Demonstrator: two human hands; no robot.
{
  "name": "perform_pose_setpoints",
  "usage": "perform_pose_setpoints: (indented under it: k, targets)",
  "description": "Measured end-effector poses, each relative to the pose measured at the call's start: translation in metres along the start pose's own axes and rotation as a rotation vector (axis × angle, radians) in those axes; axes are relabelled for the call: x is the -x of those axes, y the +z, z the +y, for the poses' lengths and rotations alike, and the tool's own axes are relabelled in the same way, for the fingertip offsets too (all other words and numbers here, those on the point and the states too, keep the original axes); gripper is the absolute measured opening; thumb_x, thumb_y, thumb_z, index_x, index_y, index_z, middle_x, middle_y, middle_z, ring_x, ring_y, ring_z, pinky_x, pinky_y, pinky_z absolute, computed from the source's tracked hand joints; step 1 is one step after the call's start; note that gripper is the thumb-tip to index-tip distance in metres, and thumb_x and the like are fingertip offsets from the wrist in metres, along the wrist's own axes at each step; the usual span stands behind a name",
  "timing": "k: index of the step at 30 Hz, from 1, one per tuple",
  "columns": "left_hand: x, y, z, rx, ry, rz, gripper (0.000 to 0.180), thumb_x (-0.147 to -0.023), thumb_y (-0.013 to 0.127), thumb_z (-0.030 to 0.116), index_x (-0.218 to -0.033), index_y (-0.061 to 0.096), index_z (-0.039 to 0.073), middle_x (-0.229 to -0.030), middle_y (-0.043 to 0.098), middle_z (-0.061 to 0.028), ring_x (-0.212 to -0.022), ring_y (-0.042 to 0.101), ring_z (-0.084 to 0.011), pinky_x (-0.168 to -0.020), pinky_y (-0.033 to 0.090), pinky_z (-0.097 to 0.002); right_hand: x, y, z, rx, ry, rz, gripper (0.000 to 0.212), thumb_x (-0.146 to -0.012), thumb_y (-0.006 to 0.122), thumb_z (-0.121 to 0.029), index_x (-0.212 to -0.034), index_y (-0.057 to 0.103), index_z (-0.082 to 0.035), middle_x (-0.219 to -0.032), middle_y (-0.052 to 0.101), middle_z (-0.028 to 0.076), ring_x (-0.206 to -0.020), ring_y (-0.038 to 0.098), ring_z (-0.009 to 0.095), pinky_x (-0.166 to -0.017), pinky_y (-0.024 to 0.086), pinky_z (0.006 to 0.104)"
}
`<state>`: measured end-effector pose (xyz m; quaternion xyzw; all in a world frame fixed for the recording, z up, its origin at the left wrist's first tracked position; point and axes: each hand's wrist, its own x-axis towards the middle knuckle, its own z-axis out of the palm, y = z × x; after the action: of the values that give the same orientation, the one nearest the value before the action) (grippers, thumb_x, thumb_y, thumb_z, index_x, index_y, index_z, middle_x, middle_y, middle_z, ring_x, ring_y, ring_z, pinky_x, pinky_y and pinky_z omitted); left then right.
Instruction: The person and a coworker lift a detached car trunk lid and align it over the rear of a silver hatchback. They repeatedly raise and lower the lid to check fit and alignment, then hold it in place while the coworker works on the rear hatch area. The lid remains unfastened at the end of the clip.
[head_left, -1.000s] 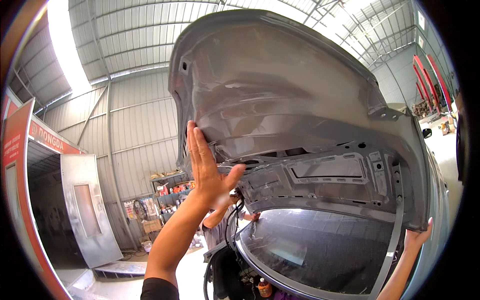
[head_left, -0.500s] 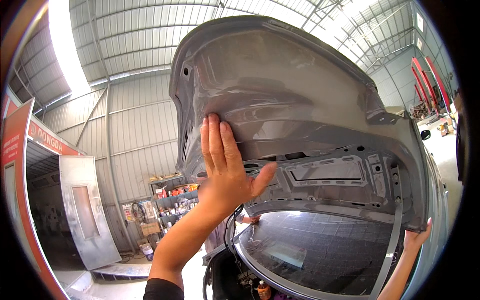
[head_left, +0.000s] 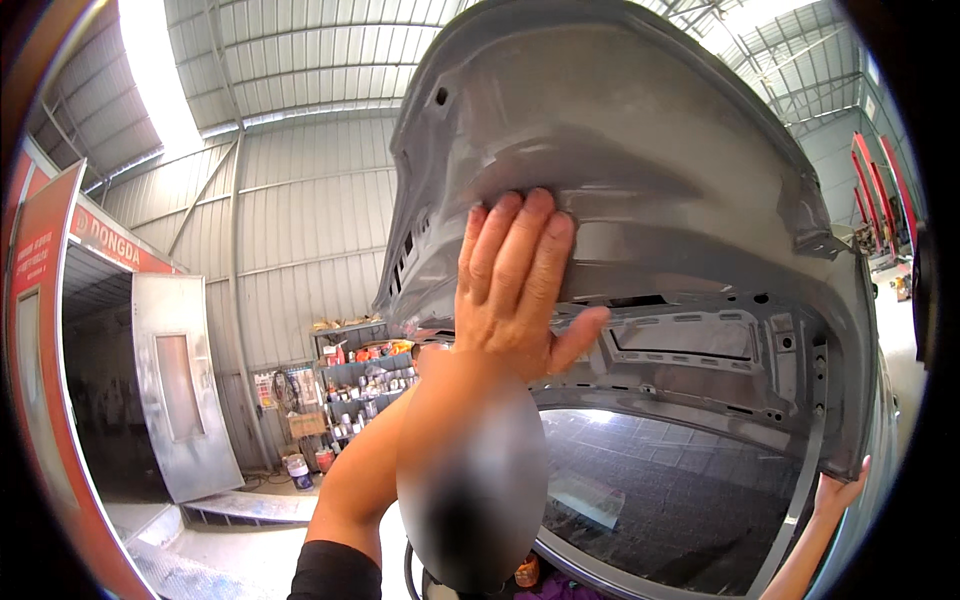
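A raised grey car tailgate [head_left: 640, 150] rises in front of me, its glossy inner side facing me. My left hand [head_left: 515, 265] is raised, fingers straight and thumb out to the side, over its smooth inner surface. The fingertips seem to rest on the panel; the exact contact is hard to make out. At the tailgate's lower right corner, my right hand [head_left: 843, 492] grips the edge with its thumb pointing up. Between the hands lies the dark rear window glass [head_left: 660, 490], below the panel's cut-outs and holes.
A blurred oval [head_left: 470, 470] covers the area beside my left forearm. A bottle [head_left: 527, 572] stands at the bottom. Shelves of cans [head_left: 365, 390] line the back wall. To the left, a metal door [head_left: 185, 390] hangs open on a red booth [head_left: 35, 250]. Red posts [head_left: 870, 190] stand far right.
My left hand has shifted right across the panel. The view has turned, so the tailgate sits higher and further right. My right hand still holds the corner.
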<state>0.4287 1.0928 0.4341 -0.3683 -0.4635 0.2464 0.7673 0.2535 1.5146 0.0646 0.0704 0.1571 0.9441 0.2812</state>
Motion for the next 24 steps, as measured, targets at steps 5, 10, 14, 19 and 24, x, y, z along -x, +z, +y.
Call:
perform_pose_setpoints:
  k: [5, 10, 14, 19, 24]
  targets:
    - [0.032, -0.003, -0.031, -0.001, -0.050, -0.001, 0.077, -0.088, 0.054, 0.042, -0.137, 0.031, -0.012, -0.141, 0.032, -0.0314, -0.131, 0.031, -0.0443, -0.108, 0.026, -0.0507, -0.008, -0.005, -0.006, -0.010, 0.009, -0.018, 0.053, -0.095, 0.051, -0.034, -0.131, 0.045, 0.004, -0.133, 0.051, 0.018, -0.123, 0.049, 0.031, -0.105, 0.036, 0.0451]
    - [0.075, -0.011, -0.053, 0.075, -0.389, -0.111, 0.094, -0.088, 0.049, 0.057, -0.143, 0.014, -0.011, -0.145, 0.024, -0.0310, -0.133, 0.029, -0.0422, -0.108, 0.026, -0.0449, 0.006, 0.009, 0.010, -0.047, -0.014, 0.089, 0.049, -0.095, 0.050, -0.031, -0.130, 0.048, 0.004, -0.133, 0.052, 0.017, -0.124, 0.048, 0.031, -0.108, 0.033, 0.0449]
    - [0.109, -0.010, -0.064, 0.154, -0.527, -0.158, 0.091, -0.090, 0.047, 0.056, -0.144, 0.014, -0.009, -0.147, 0.021, -0.0297, -0.136, 0.025, -0.0408, -0.109, 0.024, -0.0443, 0.009, 0.013, 0.006, -0.005, -0.065, 0.100, 0.049, -0.095, 0.050, -0.030, -0.130, 0.048, 0.004, -0.133, 0.052, 0.017, -0.124, 0.048, 0.031, -0.108, 0.033, 0.0459]
    - [0.152, -0.001, -0.083, 0.192, -0.768, -0.197, 0.089, -0.092, 0.043, 0.056, -0.144, 0.013, -0.009, -0.149, 0.017, -0.0297, -0.139, 0.018, -0.0404, -0.113, 0.017, -0.0425, -0.011, 0.002, -0.006, 0.062, -0.072, 0.090, 0.048, -0.095, 0.049, -0.030, -0.129, 0.049, 0.003, -0.132, 0.053, 0.017, -0.124, 0.049, 0.032, -0.107, 0.033, 0.0472]
    - [0.172, -0.001, -0.094, 0.205, -0.948, -0.254, 0.086, -0.094, 0.038, 0.055, -0.144, 0.012, -0.010, -0.150, 0.014, -0.0296, -0.141, 0.013, -0.0390, -0.115, 0.012, -0.0398, -0.040, -0.019, -0.015, 0.129, -0.050, 0.060, 0.047, -0.095, 0.050, -0.031, -0.129, 0.050, 0.001, -0.130, 0.055, 0.016, -0.121, 0.052, 0.031, -0.105, 0.036, 0.0464]
